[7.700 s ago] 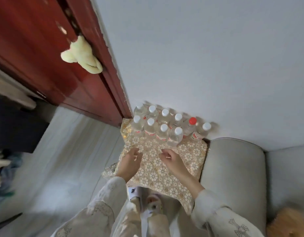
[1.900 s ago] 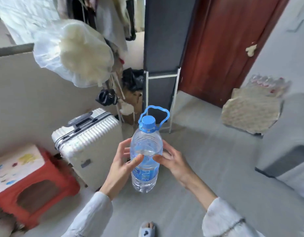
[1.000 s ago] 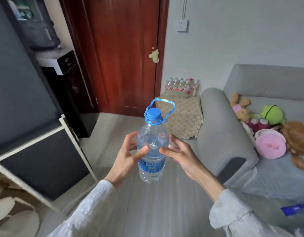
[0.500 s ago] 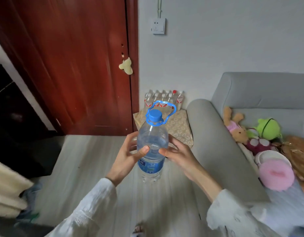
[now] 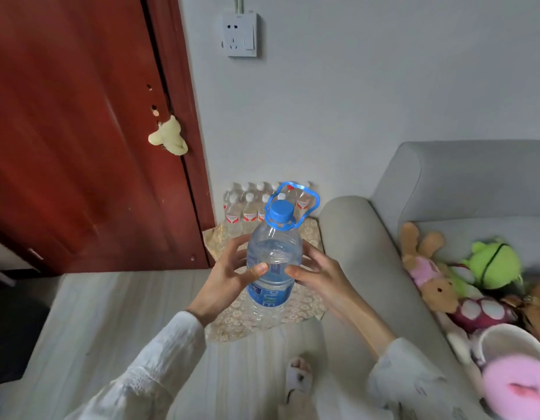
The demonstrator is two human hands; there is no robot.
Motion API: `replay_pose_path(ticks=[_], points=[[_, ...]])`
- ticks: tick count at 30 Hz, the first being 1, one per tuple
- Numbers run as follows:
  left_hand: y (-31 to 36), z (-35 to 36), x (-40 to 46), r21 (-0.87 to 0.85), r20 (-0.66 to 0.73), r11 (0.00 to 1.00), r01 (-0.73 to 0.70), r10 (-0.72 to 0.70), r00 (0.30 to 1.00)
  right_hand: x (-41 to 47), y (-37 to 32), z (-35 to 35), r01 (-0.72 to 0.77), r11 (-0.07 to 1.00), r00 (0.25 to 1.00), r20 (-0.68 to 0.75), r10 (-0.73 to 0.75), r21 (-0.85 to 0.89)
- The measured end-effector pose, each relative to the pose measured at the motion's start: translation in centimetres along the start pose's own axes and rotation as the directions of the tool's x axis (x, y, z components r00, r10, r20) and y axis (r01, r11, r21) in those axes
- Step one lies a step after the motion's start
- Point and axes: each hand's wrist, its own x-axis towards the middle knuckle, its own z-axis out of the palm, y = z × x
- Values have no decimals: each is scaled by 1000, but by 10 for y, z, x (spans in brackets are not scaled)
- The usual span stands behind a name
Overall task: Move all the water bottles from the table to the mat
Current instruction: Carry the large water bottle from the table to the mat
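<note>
A large clear water bottle [image 5: 273, 262] with a blue cap, blue carry loop and blue label is held upright in the air between both hands. My left hand [image 5: 224, 278] grips its left side, thumb across the front. My right hand [image 5: 322, 275] grips its right side. Beneath and beyond the bottle lies the gold patterned mat [image 5: 305, 301] on the floor. Several small water bottles [image 5: 243, 207] with white caps stand in rows at the mat's far edge against the wall, one with a red cap partly hidden behind the blue loop.
A red wooden door [image 5: 80, 131] stands to the left of the mat. A grey sofa [image 5: 369, 268] borders the mat on the right, with plush toys [image 5: 463, 277] on its seat. My slippered foot [image 5: 299, 377] stands on the pale floor.
I have carried the large bottle across the room toward the mat. The mat and small bottles are now much closer, directly under and behind the held bottle. Both hands keep their grip.
</note>
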Motion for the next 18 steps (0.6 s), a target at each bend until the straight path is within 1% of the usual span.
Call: replay_pose_path(ticks=[3, 6, 10, 14, 18], points=[[-4, 12, 59, -20, -26, 999, 44, -44, 999, 60, -1, -39, -22, 999, 998, 52, 23, -29], [-3, 26, 116, -6, -48, 997, 75, -76, 996, 114, -5, -76, -49, 998, 993, 105, 53, -43], [-13, 38, 191, 35, -63, 993, 117, -114, 991, 180, -1, -119, -99, 994, 987, 124, 105, -50], [-34, 44, 256, 110, -35, 977, 184, -181, 983, 233, 9, -152, -136, 987, 978, 147, 149, -90], [-64, 48, 316, 146, 1, 959, 242, -245, 970, 283, 34, -177, -177, 978, 973, 133, 191, -110]])
